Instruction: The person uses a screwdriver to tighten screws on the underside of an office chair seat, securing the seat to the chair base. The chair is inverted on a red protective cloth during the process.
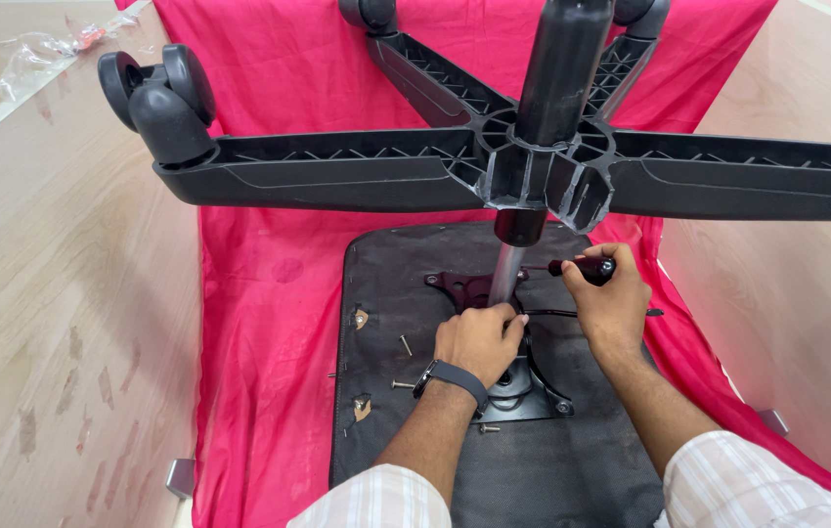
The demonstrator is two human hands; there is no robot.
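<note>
— What do you have on the head camera?

— I'm looking down at an upturned office chair. The seat underside (494, 469), dark fabric, lies flat on a pink cloth (269, 323) spread over a pale wooden worktop (54, 293). The black five-arm chair base (543, 161) stands high in front of me on its gas-lift column (505, 274), and one twin caster (156, 93) shows at the end of the arm to the left.

— And the hands?

— My left hand (479, 342) sits on the black mechanism plate (523, 386) at the foot of the column, fingers curled together and pressing there; it wears a dark wristband. My right hand (611, 303) is just right of the column, fingers wrapped tightly round the black handle of a screwdriver (587, 267), whose shaft points left toward the column. The tip I can't make out properly; it seems to meet the dark bracket behind the column.

— Anything loose?

— Three screws (405, 344) lie on the seat underside left of and below the left hand, apart from each other. A thin black lever (572, 313) runs out from the mechanism beneath the right hand. A crumpled clear plastic bag (39, 49) lies at the far left of the worktop, well apart from the chair.
</note>
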